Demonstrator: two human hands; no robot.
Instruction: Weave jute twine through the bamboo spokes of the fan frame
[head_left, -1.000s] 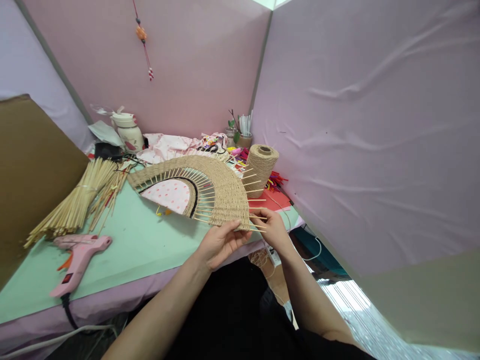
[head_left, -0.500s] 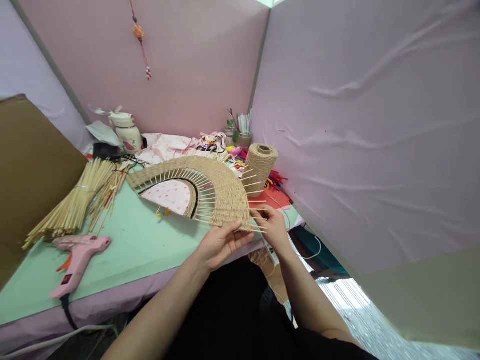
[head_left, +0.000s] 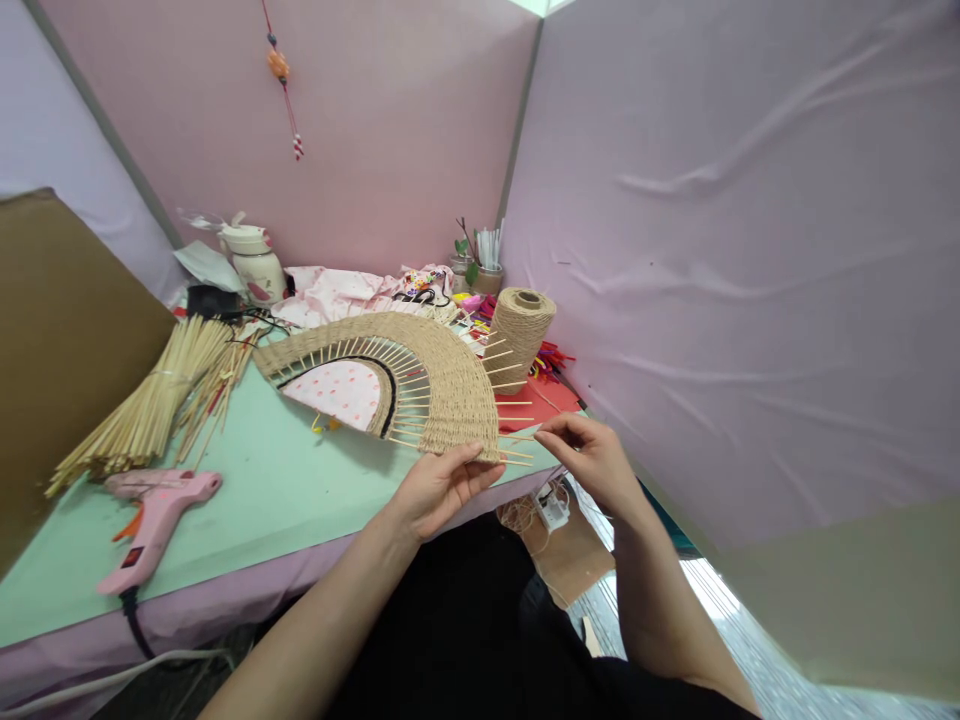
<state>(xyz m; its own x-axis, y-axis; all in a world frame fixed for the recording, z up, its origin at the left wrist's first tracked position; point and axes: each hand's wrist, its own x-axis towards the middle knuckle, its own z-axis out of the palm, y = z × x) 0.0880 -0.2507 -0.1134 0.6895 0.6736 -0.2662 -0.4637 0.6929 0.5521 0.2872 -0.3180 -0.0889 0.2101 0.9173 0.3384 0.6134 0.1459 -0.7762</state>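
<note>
A half-round woven fan piece (head_left: 442,375) of jute twine on thin bamboo sticks lies on the mint green table (head_left: 247,505), with a pink dotted centre (head_left: 341,388). My left hand (head_left: 439,487) grips its near right edge, thumb on top. My right hand (head_left: 589,455) is just right of the protruding stick ends, fingers pinched on a thin strand of twine. A spool of jute twine (head_left: 521,330) stands behind the fan.
A bundle of bamboo sticks (head_left: 154,400) and a pink glue gun (head_left: 154,515) lie at the left. A jar (head_left: 255,262), pink cloth (head_left: 337,290) and a cup of small items (head_left: 484,268) sit at the back. Fabric walls enclose the table; brown cardboard (head_left: 60,330) stands far left.
My right hand has pulled away to the right from the fan's stick ends, drawing the twine with it. My left hand and the fan have stayed put.
</note>
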